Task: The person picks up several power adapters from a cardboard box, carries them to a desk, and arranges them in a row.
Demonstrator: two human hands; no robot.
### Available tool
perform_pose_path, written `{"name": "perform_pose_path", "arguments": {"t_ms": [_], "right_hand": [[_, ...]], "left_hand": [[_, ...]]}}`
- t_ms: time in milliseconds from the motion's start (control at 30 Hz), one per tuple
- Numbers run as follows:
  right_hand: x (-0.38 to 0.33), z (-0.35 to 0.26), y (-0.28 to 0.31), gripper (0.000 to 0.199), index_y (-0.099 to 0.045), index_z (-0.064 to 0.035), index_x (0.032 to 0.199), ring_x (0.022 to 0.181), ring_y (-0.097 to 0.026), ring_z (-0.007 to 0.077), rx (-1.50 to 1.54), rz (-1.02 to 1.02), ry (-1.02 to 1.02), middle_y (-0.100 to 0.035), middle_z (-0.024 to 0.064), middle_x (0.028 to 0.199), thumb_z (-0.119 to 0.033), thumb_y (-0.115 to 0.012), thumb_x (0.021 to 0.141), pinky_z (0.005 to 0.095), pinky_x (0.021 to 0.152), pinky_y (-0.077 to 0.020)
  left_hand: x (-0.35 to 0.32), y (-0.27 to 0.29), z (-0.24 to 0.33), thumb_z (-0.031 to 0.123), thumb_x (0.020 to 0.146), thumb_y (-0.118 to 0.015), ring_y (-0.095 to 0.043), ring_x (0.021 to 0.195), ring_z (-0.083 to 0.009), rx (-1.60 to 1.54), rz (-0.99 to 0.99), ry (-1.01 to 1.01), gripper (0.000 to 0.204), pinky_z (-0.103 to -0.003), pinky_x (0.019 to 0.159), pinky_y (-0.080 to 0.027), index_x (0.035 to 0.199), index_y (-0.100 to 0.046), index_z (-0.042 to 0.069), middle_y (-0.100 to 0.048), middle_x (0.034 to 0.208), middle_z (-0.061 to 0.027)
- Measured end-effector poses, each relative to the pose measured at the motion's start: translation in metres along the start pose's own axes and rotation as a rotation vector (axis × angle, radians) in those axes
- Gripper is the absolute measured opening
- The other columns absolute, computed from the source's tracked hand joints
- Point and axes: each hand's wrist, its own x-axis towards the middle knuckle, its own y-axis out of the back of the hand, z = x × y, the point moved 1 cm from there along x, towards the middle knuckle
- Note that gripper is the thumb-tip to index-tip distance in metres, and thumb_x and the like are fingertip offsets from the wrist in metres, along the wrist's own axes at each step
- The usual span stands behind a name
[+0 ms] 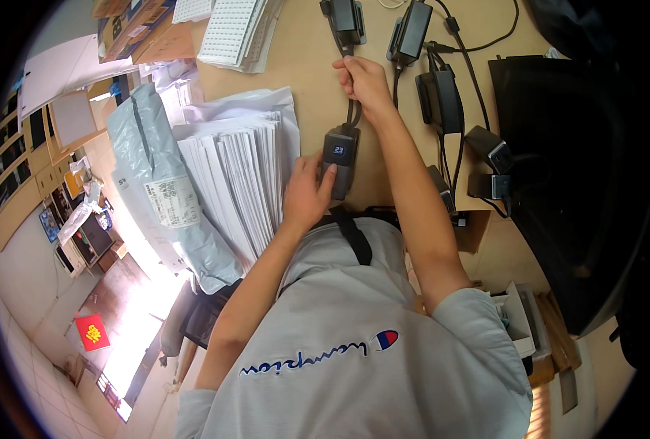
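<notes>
My left hand [306, 194] wraps around the lower end of a dark grey box-shaped device [339, 155] with a small lit blue display, lying on the tan table [306, 73]. My right hand [365, 80] is closed around the black cable [352, 113] that runs out of the device's far end toward another black adapter [348, 18]. A black strap [354, 235] lies from the device's near end over my grey shirt.
A stack of white envelopes [241, 183] and a grey plastic mailer bag [160, 183] lie left of my hands. Several black adapters with cables [442, 99] sit to the right, next to a large black case [566, 168]. White perforated sheets [233, 29] lie at the far edge.
</notes>
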Motion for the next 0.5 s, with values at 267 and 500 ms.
{"name": "perform_pose_path", "arguments": {"t_ms": [267, 500], "right_hand": [[0.017, -0.009, 0.006, 0.029, -0.067, 0.0017, 0.106, 0.050, -0.056, 0.0099, -0.063, 0.107, 0.025, -0.067, 0.0085, 0.073, -0.023, -0.051, 0.103, 0.0235, 0.046, -0.0403], [0.023, -0.003, 0.000, 0.028, -0.066, 0.0014, 0.104, 0.047, -0.054, 0.0125, -0.084, 0.056, 0.015, -0.068, 0.0100, 0.070, -0.021, -0.049, 0.103, 0.0275, 0.049, -0.0458]], "left_hand": [[0.092, 0.041, 0.067, 0.009, 0.094, -0.057, -0.059, 0.100, -0.0277, 0.026, 0.218, -0.334, 0.037, -0.033, 0.078, -0.051, 0.131, -0.056, 0.004, -0.056, 0.117, -0.0163], [0.194, 0.056, 0.087, -0.005, 0.084, -0.049, -0.056, 0.123, -0.0355, 0.420, 0.205, -0.697, 0.065, -0.044, 0.102, -0.046, 0.144, -0.051, 0.018, -0.051, 0.146, -0.0089]]}}
